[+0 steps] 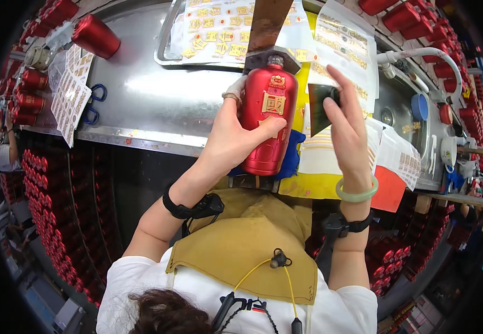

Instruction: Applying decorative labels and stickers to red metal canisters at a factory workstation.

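My left hand (227, 133) is wrapped round a glossy red bottle (266, 156) from its left side, the thumb lying across its front. Gold emblems are stuck down the bottle's face; the thumb partly covers the lowest one. The bottle lies with its neck pointing away from me, on a blue cloth (292, 153). To the right of the bottle, my right hand (350, 133) pinches a thin dark flat piece (319, 114) between thumb and fingers, apart from the bottle. What that piece is exactly, I cannot make out.
Behind the bottle stands a metal tray (166, 47) with sheets of gold stickers. More sticker sheets (338, 33) lie to the right, near a sink with a white faucet (458, 67). At left are blue-handled scissors (94, 103) and another red bottle (97, 37).
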A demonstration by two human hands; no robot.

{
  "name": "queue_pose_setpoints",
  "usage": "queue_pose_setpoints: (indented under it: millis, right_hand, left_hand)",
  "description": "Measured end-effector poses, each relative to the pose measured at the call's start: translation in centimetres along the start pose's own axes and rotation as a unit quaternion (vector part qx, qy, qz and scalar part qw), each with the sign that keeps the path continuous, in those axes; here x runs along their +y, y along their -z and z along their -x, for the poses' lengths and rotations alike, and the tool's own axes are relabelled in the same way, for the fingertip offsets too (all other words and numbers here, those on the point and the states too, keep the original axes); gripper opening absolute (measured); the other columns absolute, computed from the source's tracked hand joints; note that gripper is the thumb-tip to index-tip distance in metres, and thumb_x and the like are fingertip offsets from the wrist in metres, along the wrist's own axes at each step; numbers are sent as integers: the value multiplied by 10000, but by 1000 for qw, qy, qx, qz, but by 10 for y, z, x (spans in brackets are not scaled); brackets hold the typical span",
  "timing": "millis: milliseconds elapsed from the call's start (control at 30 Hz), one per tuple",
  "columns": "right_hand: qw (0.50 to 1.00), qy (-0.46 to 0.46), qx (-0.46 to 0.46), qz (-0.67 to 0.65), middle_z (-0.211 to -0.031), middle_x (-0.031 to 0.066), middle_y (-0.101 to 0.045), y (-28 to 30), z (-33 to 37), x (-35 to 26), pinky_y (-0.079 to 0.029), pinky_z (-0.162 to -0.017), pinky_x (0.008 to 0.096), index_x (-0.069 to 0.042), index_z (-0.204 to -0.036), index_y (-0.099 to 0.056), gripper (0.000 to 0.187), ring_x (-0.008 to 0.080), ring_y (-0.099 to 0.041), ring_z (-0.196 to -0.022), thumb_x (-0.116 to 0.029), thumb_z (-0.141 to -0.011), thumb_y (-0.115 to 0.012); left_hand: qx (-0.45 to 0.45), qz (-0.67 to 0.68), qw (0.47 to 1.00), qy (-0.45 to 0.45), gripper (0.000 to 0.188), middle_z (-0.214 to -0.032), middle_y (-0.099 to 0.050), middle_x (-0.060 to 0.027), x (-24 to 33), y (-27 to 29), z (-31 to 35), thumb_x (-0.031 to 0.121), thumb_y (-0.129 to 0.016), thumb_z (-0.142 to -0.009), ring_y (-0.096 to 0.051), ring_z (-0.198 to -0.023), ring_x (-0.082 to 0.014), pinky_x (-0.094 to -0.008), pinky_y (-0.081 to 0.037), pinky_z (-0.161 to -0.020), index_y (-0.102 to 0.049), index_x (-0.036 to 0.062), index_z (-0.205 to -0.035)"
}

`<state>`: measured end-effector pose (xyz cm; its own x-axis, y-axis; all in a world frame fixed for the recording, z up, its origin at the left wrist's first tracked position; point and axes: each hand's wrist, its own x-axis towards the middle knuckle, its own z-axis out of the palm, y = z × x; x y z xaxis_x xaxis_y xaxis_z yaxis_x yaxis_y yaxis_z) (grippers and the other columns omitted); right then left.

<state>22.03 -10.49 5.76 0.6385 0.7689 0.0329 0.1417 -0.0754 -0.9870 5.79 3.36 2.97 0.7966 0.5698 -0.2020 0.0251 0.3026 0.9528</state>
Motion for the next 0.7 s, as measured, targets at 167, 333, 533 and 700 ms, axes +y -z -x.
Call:
queue_pose_setpoints:
  millis: [167, 333, 533, 700]
  right_hand:
    - [998, 53, 38, -21, -1070, 80, -665, -4, -15, -23, -514, -868, 274, 10, -1399, -528, 433, 115, -618, -984, 55, -972, -580]
    - [953, 235, 17, 188, -973, 93, -722, -19, -23, -41, -549, -788, 335, -32, -1105, -722, 278, 209, -674, -923, 85, -856, -679]
    - [888, 339, -29, 308, -961, 87, -711, -15, -18, -34, -527, -793, 375, -61, -1059, -734, 308, 281, -654, -909, 80, -786, -713]
    - [928, 272, 24, 254, -962, 96, -712, -13, -13, -32, -535, -764, 362, -44, -1054, -728, 267, 285, -658, -880, 81, -818, -717]
  left_hand:
    - [-13, -17, 1000, -22, 889, -1382, -536, -148, -6, 3, -1, 167, -858, -815, -575, -1247, -212, -380, -502, -1057, -330, -6, -1508]
    - [-17, -44, 998, -29, 936, -1400, -523, -154, -3, 3, 0, 159, -874, -790, -553, -1273, -209, -375, -473, -1089, -314, -10, -1521]
    - [-46, 29, 999, 1, 909, -1441, -506, -166, 10, 9, 11, 134, -833, -858, -537, -1309, -209, -380, -458, -1111, -265, -42, -1545]
    - [-29, 48, 998, 18, 833, -1470, -494, -172, 6, 12, 8, 112, -760, -932, -532, -1326, -217, -376, -453, -1119, -243, -43, -1568]
